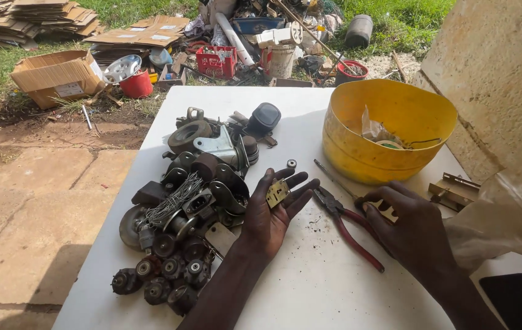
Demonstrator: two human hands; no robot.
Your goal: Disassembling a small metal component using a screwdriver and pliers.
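White table [310,293], speckled with dark grit. Bucket [389,131] bright yellow. Pliers [346,226] red-handled, grey steel jaws. Small plate [277,192] on left hand [273,217] pale brass. Caster pile [187,208] black and grey (some wheels dusty silver). Crate [216,61] red. Cardboard box [58,76] tan. Grass [407,18] green.

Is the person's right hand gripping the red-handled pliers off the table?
No, the red-handled pliers lie flat on the white table, with the right hand resting beside them.

Pliers [349,226] partly under right hand [410,229].
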